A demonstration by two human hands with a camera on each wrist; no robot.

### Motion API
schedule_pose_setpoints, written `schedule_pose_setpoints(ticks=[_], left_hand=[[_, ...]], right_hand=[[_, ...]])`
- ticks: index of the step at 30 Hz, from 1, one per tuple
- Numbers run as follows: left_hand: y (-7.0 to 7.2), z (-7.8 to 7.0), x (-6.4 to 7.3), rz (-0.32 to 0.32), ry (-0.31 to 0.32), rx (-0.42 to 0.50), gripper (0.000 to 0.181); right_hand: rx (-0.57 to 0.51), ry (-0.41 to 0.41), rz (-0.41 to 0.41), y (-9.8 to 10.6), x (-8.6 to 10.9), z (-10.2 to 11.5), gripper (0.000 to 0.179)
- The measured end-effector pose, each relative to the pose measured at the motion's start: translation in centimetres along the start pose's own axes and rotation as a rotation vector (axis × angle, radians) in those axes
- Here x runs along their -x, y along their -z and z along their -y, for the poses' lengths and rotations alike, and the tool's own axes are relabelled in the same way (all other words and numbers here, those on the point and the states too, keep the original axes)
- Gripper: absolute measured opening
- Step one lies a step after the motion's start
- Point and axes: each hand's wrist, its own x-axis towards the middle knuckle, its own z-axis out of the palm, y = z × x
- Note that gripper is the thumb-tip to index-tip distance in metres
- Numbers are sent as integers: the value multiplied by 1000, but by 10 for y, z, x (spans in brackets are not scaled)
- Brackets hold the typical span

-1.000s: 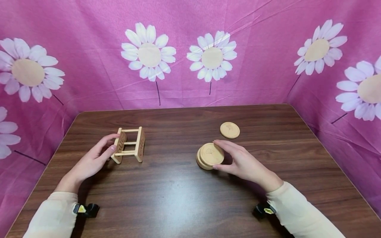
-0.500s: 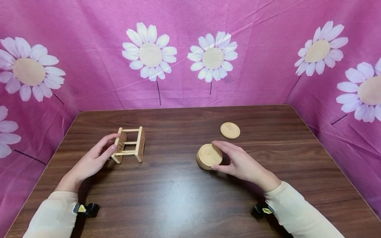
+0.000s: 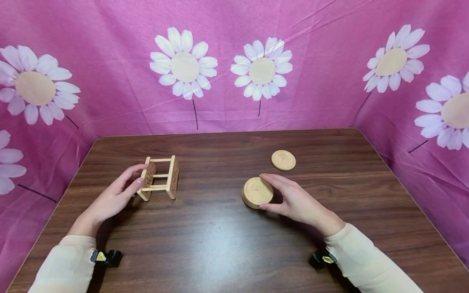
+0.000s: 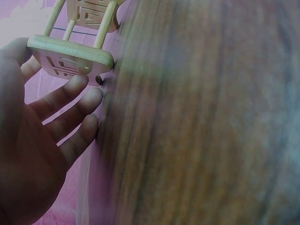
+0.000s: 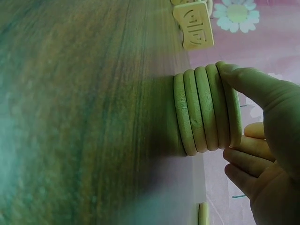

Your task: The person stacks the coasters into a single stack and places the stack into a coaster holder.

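A small wooden coaster rack (image 3: 158, 177), two carved end panels joined by thin rods, stands on the left of the table. My left hand (image 3: 114, 195) holds its near panel between thumb and forefinger, the other fingers bent below, as the left wrist view of the panel (image 4: 70, 54) shows. Right of the middle, round wooden coasters (image 3: 250, 199) with raised rims are piled up. With thumb and fingertips, my right hand (image 3: 294, 198) grips the edge of the top coaster (image 3: 259, 190), engraved with a leaf. Several coasters (image 5: 201, 112) lie beneath it in the right wrist view.
One more wooden coaster (image 3: 283, 160) lies flat behind the pile. The dark wood-grain table (image 3: 212, 236) ends at a pink cloth (image 3: 223, 114) printed with white daisies, hanging behind and at both sides.
My right hand has slid the top coaster slightly left, so that it now sits more squarely over those under it. My left hand and the rack stay put.
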Motion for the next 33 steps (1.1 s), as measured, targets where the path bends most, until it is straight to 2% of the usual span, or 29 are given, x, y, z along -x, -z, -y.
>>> schedule_pose_setpoints(ticks=[10,20,33], left_hand=[[0,-2,-1,10,0,1,43],[0,0,-1,4,-4,11,43],[0,-1,-1,15,8,-9,43]], right_hand=[[-21,-19,-44,14,5,-5,75],[-38,-53,-107,29,9,-27,74],[-26,-145,-125,35,3,-48,69]])
